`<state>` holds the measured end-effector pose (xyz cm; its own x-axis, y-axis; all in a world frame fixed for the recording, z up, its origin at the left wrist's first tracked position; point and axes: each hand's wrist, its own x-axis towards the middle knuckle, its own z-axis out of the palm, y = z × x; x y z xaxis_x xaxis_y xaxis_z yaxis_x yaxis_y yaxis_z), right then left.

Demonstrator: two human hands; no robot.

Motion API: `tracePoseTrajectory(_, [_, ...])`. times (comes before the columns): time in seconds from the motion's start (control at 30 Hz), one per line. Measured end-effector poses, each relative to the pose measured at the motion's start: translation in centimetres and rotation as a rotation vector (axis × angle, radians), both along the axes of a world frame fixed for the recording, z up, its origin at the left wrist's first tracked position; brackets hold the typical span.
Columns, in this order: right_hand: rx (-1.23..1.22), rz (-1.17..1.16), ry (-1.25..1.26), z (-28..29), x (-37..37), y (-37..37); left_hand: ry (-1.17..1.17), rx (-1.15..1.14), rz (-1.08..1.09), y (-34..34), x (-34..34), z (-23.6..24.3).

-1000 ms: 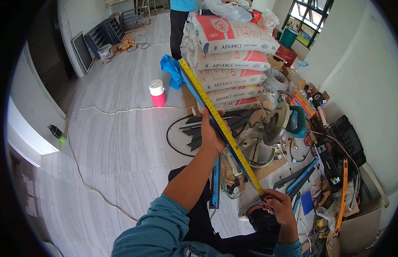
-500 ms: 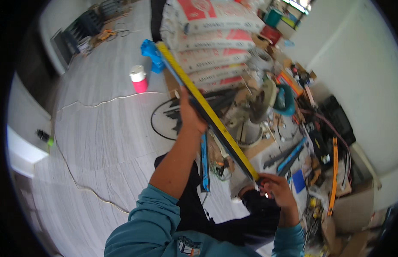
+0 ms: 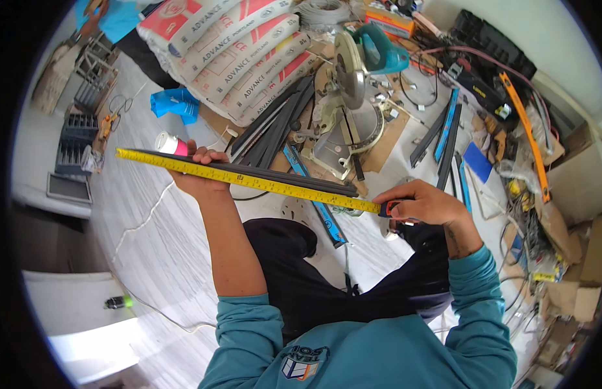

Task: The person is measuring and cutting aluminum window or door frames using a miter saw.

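Two hands hold a long dark strip (image 3: pixel 294 179) level above the lap, with a yellow tape measure (image 3: pixel 249 180) lying along it. Left hand (image 3: pixel 198 174) is closed around strip and tape near the far end. Right hand (image 3: pixel 423 204) pinches the tape's case against the strip's near end. Behind stands a miter saw (image 3: pixel 353 97).

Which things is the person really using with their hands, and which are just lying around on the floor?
In use:
- yellow tape, stretched between both hands
- black strip, lying along the tape
- left hand, holding tape and strip
- right hand, gripping the tape case

Lying about:
- mitre saw
- sacks
- orange level
- pink cup
- blue strips
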<state>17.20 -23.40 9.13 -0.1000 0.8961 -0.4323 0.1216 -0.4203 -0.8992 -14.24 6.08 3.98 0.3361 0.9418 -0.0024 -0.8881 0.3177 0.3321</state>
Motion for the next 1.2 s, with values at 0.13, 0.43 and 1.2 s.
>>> tracePoseTrajectory(0.13, [0.039, 0.033, -0.004, -1.3, 0.5, -0.1, -0.006, 0.072, -0.057, 0.6, -0.6, -1.1])
tracePoseTrajectory(0.43, [0.063, 0.027, 0.037, -2.0, 1.5, -0.9, 0.056, 0.034, -0.093, 0.7, 0.0, -0.6])
tracePoseTrajectory(1.2, [0.452, -0.281, 0.148, -0.8, -0.3, -1.3, 0.558, 0.024, 0.544, -2.9, 2.6, 3.2])
